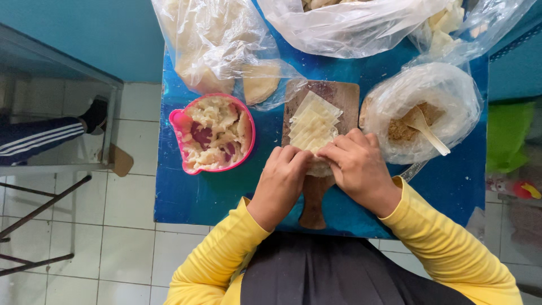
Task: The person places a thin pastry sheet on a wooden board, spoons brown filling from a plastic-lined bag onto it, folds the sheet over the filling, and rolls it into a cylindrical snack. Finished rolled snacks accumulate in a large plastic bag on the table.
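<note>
Both hands, left hand (280, 182) and right hand (358, 169), cover the near end of the pale wrapper stack (312, 127), so what the fingers (302, 155) pinch stays hidden. The top edge cuts off three plastic bags (344, 25). The worktop (186, 195) runs out of view above.

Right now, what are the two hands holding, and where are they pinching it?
Both the left hand and right hand pinch a pale dough wrapper at its near edges, over the wooden board; the fingers hide most of it.
</note>
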A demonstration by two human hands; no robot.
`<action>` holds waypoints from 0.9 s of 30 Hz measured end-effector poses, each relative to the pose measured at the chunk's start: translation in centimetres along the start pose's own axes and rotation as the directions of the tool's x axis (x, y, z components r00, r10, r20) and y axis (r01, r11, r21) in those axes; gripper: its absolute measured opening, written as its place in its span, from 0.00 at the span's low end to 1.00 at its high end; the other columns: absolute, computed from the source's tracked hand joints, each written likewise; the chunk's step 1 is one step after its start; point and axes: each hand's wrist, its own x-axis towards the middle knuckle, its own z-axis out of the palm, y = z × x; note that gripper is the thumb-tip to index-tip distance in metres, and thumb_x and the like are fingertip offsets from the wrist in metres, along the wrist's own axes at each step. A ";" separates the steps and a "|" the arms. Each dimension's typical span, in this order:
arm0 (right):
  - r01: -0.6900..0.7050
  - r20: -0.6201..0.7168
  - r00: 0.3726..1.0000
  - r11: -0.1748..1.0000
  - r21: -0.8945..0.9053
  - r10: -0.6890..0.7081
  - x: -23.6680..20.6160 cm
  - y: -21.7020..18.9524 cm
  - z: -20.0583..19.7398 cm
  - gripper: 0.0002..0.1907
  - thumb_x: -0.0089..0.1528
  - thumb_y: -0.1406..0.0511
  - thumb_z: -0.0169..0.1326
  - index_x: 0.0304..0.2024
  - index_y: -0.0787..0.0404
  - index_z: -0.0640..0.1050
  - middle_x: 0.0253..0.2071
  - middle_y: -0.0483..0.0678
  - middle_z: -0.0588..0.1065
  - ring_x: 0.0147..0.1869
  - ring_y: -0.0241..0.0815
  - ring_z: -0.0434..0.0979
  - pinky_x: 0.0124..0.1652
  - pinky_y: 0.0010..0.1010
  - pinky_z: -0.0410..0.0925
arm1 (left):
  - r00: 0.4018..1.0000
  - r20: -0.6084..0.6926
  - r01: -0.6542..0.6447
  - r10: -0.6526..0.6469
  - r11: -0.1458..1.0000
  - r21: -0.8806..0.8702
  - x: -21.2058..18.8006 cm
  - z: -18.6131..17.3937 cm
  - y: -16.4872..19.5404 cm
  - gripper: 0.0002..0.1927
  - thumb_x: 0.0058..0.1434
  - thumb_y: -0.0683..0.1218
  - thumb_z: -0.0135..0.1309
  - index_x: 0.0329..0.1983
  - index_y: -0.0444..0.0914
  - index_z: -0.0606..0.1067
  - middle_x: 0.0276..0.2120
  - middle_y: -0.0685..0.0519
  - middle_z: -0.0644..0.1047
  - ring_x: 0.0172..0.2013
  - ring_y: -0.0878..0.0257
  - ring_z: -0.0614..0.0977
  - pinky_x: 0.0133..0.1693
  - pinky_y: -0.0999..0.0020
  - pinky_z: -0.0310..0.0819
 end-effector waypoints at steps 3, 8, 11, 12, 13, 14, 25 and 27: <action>0.018 -0.011 1.000 1.000 -0.009 -0.018 0.0 0.0 0.0 0.05 0.59 0.66 0.59 0.38 0.52 0.81 0.36 0.42 0.75 0.46 0.45 0.72 0.46 0.39 0.59 | 0.996 0.023 0.092 -0.090 0.991 -0.093 0.0 0.1 -0.2 0.11 0.62 0.39 0.55 0.48 0.37 0.74 0.38 0.49 0.75 0.40 0.50 0.76 0.44 0.57 0.72; 0.042 0.006 0.999 0.999 0.007 -0.042 -0.1 -0.3 -0.3 0.08 0.59 0.67 0.59 0.41 0.54 0.81 0.37 0.40 0.76 0.46 0.44 0.72 0.47 0.39 0.59 | 0.997 0.005 0.078 -0.078 0.995 -0.066 -0.2 0.2 -0.4 0.08 0.62 0.40 0.56 0.44 0.38 0.74 0.38 0.48 0.75 0.40 0.48 0.75 0.43 0.57 0.71; 0.040 0.012 0.999 0.999 0.000 -0.040 0.0 -0.4 -0.1 0.07 0.58 0.64 0.60 0.39 0.55 0.80 0.37 0.41 0.76 0.45 0.44 0.72 0.46 0.39 0.59 | 0.997 -0.001 0.081 -0.081 0.995 -0.054 -0.1 0.4 -0.5 0.07 0.63 0.40 0.57 0.43 0.38 0.73 0.38 0.48 0.75 0.40 0.49 0.75 0.42 0.57 0.71; 0.042 0.009 0.999 0.999 -0.016 -0.042 0.0 -0.4 0.0 0.07 0.59 0.64 0.60 0.40 0.55 0.80 0.37 0.41 0.76 0.45 0.44 0.72 0.46 0.39 0.59 | 0.996 -0.002 0.085 -0.085 0.995 -0.053 -0.1 0.4 -0.5 0.08 0.62 0.40 0.57 0.43 0.38 0.73 0.37 0.48 0.75 0.40 0.49 0.75 0.42 0.57 0.71; 0.044 0.005 0.999 0.999 -0.033 -0.044 0.0 -0.4 0.2 0.06 0.59 0.65 0.60 0.40 0.55 0.80 0.38 0.41 0.76 0.45 0.44 0.71 0.46 0.39 0.59 | 0.996 -0.003 0.088 -0.088 0.995 -0.052 -0.1 0.4 -0.5 0.08 0.62 0.40 0.58 0.43 0.39 0.73 0.37 0.48 0.75 0.40 0.49 0.75 0.42 0.57 0.71; 0.045 0.001 0.999 0.998 -0.050 -0.045 0.0 -0.4 0.3 0.06 0.60 0.65 0.60 0.40 0.55 0.80 0.38 0.41 0.76 0.46 0.44 0.71 0.46 0.40 0.59 | 0.995 -0.004 0.096 -0.097 0.993 -0.072 -0.1 0.4 -0.5 0.10 0.61 0.40 0.58 0.45 0.38 0.73 0.37 0.48 0.75 0.40 0.49 0.76 0.42 0.57 0.71; 0.105 -0.068 0.991 0.987 -0.124 -0.114 -0.2 -0.2 0.8 0.15 0.56 0.67 0.59 0.46 0.54 0.82 0.44 0.41 0.78 0.50 0.42 0.74 0.50 0.37 0.60 | 0.992 -0.014 0.120 -0.123 0.986 -0.113 0.0 0.3 -0.6 0.18 0.59 0.38 0.59 0.51 0.36 0.70 0.36 0.48 0.75 0.39 0.51 0.76 0.43 0.57 0.71; 0.106 -0.062 0.991 0.985 -0.139 -0.115 -0.2 -0.3 0.8 0.15 0.57 0.66 0.59 0.47 0.54 0.83 0.44 0.40 0.79 0.50 0.42 0.74 0.49 0.37 0.59 | 0.993 -0.023 0.113 -0.117 0.986 -0.119 0.0 0.4 -0.7 0.18 0.58 0.38 0.59 0.51 0.36 0.70 0.36 0.48 0.75 0.39 0.51 0.76 0.43 0.57 0.71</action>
